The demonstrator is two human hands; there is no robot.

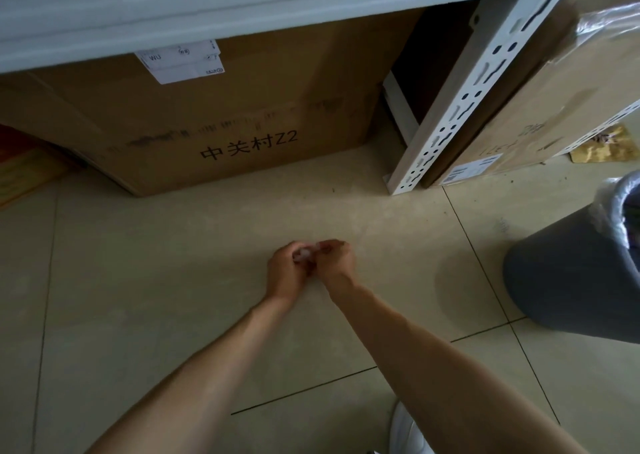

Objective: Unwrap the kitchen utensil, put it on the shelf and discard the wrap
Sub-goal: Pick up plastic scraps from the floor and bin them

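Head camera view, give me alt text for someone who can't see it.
Two bare hands, left hand and right hand, meet over a tiled floor, together gripping a small pale wad of wrap. A large cardboard box sits under a white shelf; a lined grey bin stands at right.

Probably a storeroom: cardboard boxes (221, 121) under slotted metal shelving (485, 82) on a tiled floor (173, 280)

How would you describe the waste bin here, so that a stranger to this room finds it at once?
Start at the white metal shelf post standing on the tiled floor. To its right, past the cardboard box leaning by it, stands the waste bin at the picture's right edge. It is the only round, dark grey thing, lined with a thin plastic bag.
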